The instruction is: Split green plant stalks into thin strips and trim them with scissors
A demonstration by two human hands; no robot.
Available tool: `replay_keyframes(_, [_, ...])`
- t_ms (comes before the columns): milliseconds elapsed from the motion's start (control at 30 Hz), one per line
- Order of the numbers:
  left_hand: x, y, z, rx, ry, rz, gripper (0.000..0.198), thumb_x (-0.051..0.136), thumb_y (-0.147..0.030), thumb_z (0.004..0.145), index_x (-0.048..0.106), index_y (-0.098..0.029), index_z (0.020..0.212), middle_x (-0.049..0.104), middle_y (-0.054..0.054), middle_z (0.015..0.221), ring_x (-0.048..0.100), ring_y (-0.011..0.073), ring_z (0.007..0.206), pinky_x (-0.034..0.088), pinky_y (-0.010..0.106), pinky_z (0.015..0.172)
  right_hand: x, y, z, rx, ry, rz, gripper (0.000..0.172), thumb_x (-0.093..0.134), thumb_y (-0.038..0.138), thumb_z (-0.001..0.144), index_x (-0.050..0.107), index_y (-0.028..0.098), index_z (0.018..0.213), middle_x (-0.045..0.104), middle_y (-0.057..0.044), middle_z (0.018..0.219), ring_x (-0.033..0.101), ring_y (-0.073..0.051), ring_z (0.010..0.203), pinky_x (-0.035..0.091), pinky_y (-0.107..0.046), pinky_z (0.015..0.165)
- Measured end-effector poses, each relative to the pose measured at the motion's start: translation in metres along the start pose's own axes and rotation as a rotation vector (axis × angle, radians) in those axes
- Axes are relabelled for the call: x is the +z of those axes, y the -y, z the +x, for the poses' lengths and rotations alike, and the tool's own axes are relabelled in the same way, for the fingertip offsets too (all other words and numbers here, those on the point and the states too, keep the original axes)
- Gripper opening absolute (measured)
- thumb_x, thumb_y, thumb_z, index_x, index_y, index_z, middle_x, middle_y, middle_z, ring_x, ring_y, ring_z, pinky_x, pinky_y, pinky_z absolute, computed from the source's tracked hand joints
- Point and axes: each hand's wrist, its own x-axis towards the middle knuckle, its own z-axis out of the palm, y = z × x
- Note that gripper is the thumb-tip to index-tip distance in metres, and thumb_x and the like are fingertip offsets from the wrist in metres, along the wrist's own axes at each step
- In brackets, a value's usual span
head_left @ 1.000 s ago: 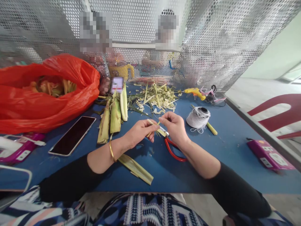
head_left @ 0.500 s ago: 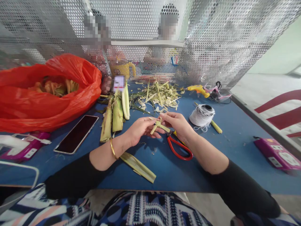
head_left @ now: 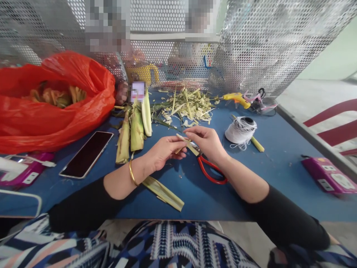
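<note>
Pinched between my two hands is a pale green strip of leaf or husk [head_left: 192,148], folded and crossing itself. My left hand [head_left: 166,152], with a gold bangle at the wrist, grips it between thumb and fingers. My right hand [head_left: 208,143] has its fingertips closed on the same piece from the other side. Just below the right hand lie red-handled scissors [head_left: 215,181] on the blue table, their blades partly hidden by the strip and hand. A flat length of husk [head_left: 166,194] rests near my left forearm.
Husk pieces [head_left: 137,128] and a scrap pile [head_left: 191,106] lie at the back. Left are a red plastic bag [head_left: 92,111] and a phone [head_left: 87,154]. Right are white string [head_left: 237,131], a yellow glue gun [head_left: 237,99] and a purple power strip [head_left: 330,175]. Perforated mesh stands behind.
My right fingertips have shifted left, closer to the left fingers. The strip has turned and its crossed shape shows less. The view has tilted slightly down.
</note>
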Motion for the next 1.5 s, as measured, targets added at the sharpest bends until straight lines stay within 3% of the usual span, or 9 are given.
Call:
replay_keyframes(133, [0.002,0.000,-0.003,0.007,0.040,0.101,0.016,0.076,-0.026,0.066,0.068,-0.014,0.073,0.057,-0.003,0.054,0.053,0.0077,0.048,0.045,0.022,0.052,-0.002,0.003,-0.001,-0.060,0.074,-0.080,0.010,0.069,0.027,0.070,0.070,0.018,0.067,0.069,-0.001,0.071,0.059,-0.014,0.068,0.044,-0.027,0.066])
replay_keyframes(333, [0.003,0.001,-0.005,0.144,0.073,0.215,0.022,0.075,-0.033,0.066,0.064,-0.015,0.058,0.051,-0.004,0.048,0.047,0.0073,0.046,0.043,0.022,0.051,0.002,0.005,-0.007,-0.026,0.005,-0.031,0.015,0.066,0.025,0.071,0.061,0.019,0.058,0.060,0.001,0.061,0.053,-0.013,0.060,0.041,-0.027,0.060])
replay_keyframes(467, [0.002,0.000,-0.004,0.121,0.110,0.219,0.022,0.077,-0.032,0.066,0.065,-0.015,0.060,0.054,-0.003,0.050,0.050,0.0080,0.047,0.046,0.023,0.053,0.003,0.005,-0.007,-0.080,-0.022,-0.036,0.017,0.066,0.026,0.070,0.060,0.019,0.056,0.059,0.000,0.063,0.052,-0.013,0.062,0.041,-0.027,0.061])
replay_keyframes(667, [-0.001,-0.003,-0.001,0.104,0.013,0.022,0.019,0.074,-0.031,0.072,0.068,-0.014,0.079,0.066,0.002,0.060,0.061,0.0112,0.054,0.051,0.025,0.061,-0.004,0.000,0.004,0.203,-0.125,0.213,0.030,0.070,0.048,0.069,0.067,0.018,0.069,0.060,0.000,0.062,0.052,-0.012,0.061,0.041,-0.026,0.060])
replay_keyframes(800, [-0.005,-0.003,0.001,0.075,0.060,0.020,0.024,0.072,-0.033,0.074,0.069,-0.014,0.089,0.072,0.006,0.068,0.067,0.0155,0.059,0.052,0.026,0.062,-0.002,0.004,0.001,0.402,0.054,0.380,0.038,0.081,0.050,0.054,0.065,0.016,0.063,0.058,0.001,0.055,0.049,-0.010,0.052,0.037,-0.025,0.051])
replay_keyframes(900, [-0.004,-0.004,-0.001,0.019,0.104,0.057,0.028,0.073,-0.037,0.073,0.068,-0.015,0.090,0.073,0.007,0.069,0.069,0.0176,0.058,0.051,0.026,0.059,0.003,0.007,-0.003,0.353,0.040,0.405,0.035,0.084,0.040,0.048,0.062,0.017,0.060,0.058,0.003,0.055,0.049,-0.010,0.052,0.036,-0.024,0.051])
replay_keyframes(1133, [0.000,-0.003,-0.004,-0.009,0.073,0.095,0.025,0.075,-0.037,0.073,0.067,-0.015,0.083,0.074,0.006,0.071,0.066,0.0135,0.053,0.050,0.023,0.056,0.008,0.001,-0.004,0.110,-0.002,0.200,0.023,0.072,0.034,0.063,0.058,0.018,0.055,0.053,0.004,0.054,0.043,-0.009,0.055,0.035,-0.025,0.055])
replay_keyframes(1333, [0.000,0.002,-0.003,-0.060,0.146,-0.047,0.028,0.072,-0.041,0.077,0.068,-0.016,0.089,0.075,0.007,0.074,0.066,0.0131,0.055,0.054,0.025,0.061,0.006,0.006,-0.004,0.170,0.045,0.326,0.025,0.075,0.038,0.060,0.059,0.018,0.057,0.054,0.004,0.056,0.044,-0.009,0.056,0.036,-0.025,0.055])
replay_keyframes(1500, [0.000,0.004,-0.001,-0.029,0.144,0.022,0.032,0.073,-0.046,0.075,0.068,-0.015,0.083,0.072,0.005,0.066,0.066,0.0135,0.056,0.053,0.025,0.060,0.008,0.002,-0.006,0.247,0.074,0.383,0.027,0.074,0.039,0.059,0.057,0.018,0.056,0.052,0.004,0.053,0.042,-0.008,0.051,0.033,-0.024,0.052])
